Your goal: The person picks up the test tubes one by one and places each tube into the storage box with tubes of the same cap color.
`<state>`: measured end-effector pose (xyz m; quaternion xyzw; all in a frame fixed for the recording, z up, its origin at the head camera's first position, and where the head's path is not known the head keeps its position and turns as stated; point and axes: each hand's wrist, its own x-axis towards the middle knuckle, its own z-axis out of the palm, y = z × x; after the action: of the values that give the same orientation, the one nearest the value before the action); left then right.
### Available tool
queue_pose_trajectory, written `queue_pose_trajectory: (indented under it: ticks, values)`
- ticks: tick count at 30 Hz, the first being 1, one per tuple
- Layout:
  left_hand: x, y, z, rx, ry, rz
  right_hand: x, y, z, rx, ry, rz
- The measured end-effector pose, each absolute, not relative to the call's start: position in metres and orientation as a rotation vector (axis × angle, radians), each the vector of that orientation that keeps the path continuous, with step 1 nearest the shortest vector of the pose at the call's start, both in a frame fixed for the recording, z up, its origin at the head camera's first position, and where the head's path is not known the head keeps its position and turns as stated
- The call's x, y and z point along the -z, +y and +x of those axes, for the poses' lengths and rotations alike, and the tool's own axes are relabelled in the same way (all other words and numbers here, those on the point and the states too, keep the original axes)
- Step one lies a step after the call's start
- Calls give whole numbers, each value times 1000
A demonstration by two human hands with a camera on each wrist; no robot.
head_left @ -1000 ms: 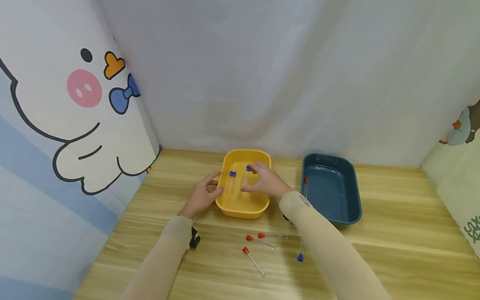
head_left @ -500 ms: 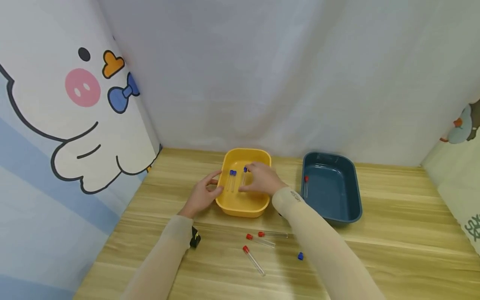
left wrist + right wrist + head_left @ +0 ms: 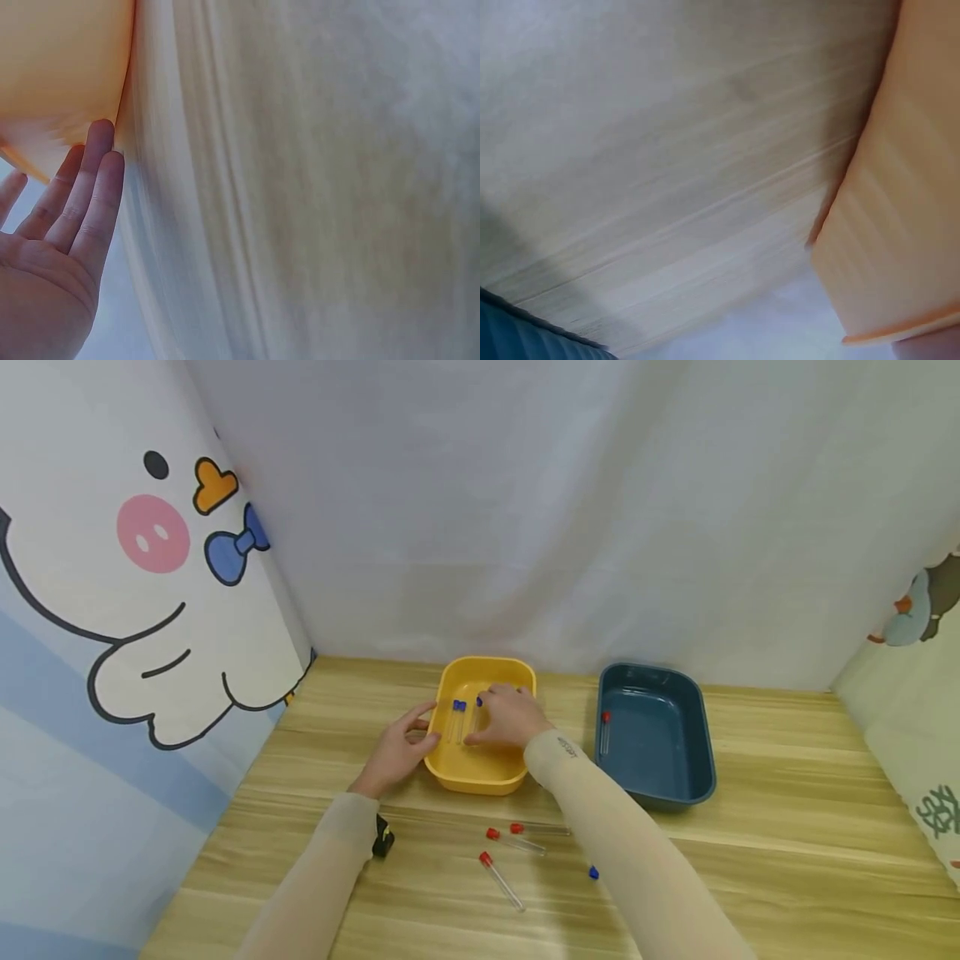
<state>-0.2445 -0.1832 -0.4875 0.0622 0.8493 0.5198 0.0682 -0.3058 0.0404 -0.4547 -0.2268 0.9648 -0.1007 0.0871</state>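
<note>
My left hand (image 3: 395, 753) rests at the left side of a yellow tray (image 3: 480, 783). In the left wrist view, the fairly straight fingers (image 3: 73, 210) touch the tray's outer wall. Over the inside of that tray, my right hand (image 3: 513, 718) pinches a clear test tube (image 3: 476, 720) with a blue cap between fingers and thumb. Part of the tube is hidden by the hand. Just left of it, two blue-capped test tubes (image 3: 455, 727) lie side by side on the tray floor. The right wrist view shows only a sliver of hand near the tray wall.
A dark blue tray (image 3: 660, 768) stands to the right with one red-capped tube (image 3: 605, 731) inside. Three red-capped tubes (image 3: 501, 881) lie on the wooden table in front. A blue cap (image 3: 593, 872) shows beside my right sleeve. A curtain hangs behind the table.
My right hand has moved left inside the yellow tray, bringing the held tube closer to the two lying there. The left hand keeps its place at the tray. The head view shifts slightly.
</note>
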Motion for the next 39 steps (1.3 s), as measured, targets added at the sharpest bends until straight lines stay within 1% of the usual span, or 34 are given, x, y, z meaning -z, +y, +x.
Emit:
queue_pose_trajectory:
  ticks: [15, 24, 39]
  values:
    - [483, -187, -240, -1536, 2589, 207, 462, 31, -310, 313, 2834, -653]
    - [486, -186, -241, -1537, 2596, 225, 462, 33, -311, 435, 2848, -654]
    - [482, -184, -240, -1517, 2602, 223, 460, 36, -312, 505, 2760, -771]
